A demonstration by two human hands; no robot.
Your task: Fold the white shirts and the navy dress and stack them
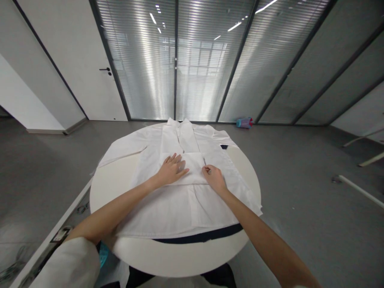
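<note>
Left hand [172,170] lies flat, fingers spread, on the white shirt [180,192] mid-worktop [126,176]; right hand [213,178], at its 3 o'clock, pinches the fold edge. Best keep that palm down, pull cloth taut.

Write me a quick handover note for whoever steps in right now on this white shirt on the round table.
Left hand: flat, palm down on the white shirt, fingers spread.
Right hand: fingertips pinching the shirt fabric near its middle.
Shirt lies spread on the round white table, collar at the far side, one sleeve out to the left.
Done: shirt laid out, a panel folded across its middle.
Left: the outstretched sleeve and lower half are not folded.
</note>
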